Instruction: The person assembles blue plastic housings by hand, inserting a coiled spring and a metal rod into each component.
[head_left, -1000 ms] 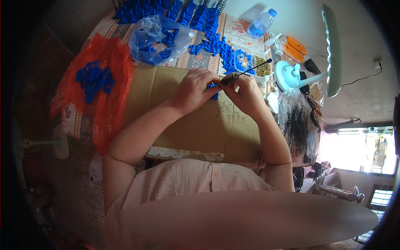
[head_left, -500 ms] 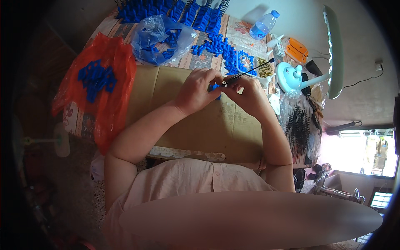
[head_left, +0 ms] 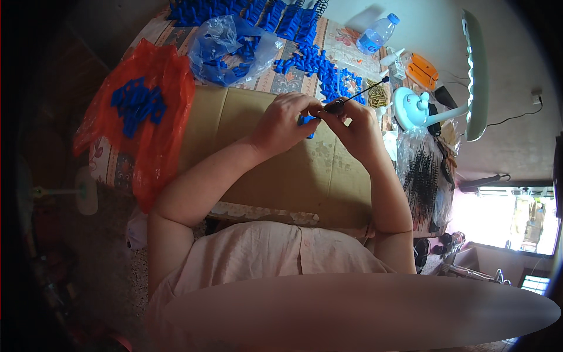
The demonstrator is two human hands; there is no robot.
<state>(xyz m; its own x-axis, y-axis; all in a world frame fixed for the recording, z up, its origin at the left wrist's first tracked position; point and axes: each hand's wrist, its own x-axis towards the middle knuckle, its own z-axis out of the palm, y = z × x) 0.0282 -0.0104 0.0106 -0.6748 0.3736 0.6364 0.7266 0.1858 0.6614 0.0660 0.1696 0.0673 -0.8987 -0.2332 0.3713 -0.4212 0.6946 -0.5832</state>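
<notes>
Over a brown cardboard sheet (head_left: 264,176), both hands meet with their fingertips nearly touching. My left hand (head_left: 281,122) is closed around a small blue plastic piece (head_left: 307,121), part of which shows below the fingers. Between thumb and fingers, my right hand (head_left: 356,128) pinches a thin black rod (head_left: 365,90). This rod slants up to the right and ends in a dark knob. A dark coiled part (head_left: 334,106) sits at its lower end, where the two hands meet. Fingers hide how the rod and blue piece touch.
Blue parts lie in a red plastic bag (head_left: 158,164) and a clear bag (head_left: 196,58). Loose blue pieces (head_left: 311,61) and brass-coloured pieces (head_left: 378,95) lie beyond. A bottle (head_left: 378,35), a desk lamp (head_left: 410,108) and black springs (head_left: 422,182) stand or lie right.
The pinching fingers have shifted slightly, and less of the coiled part shows between them. Both hands stay together over the cardboard. The whole view has moved a little.
</notes>
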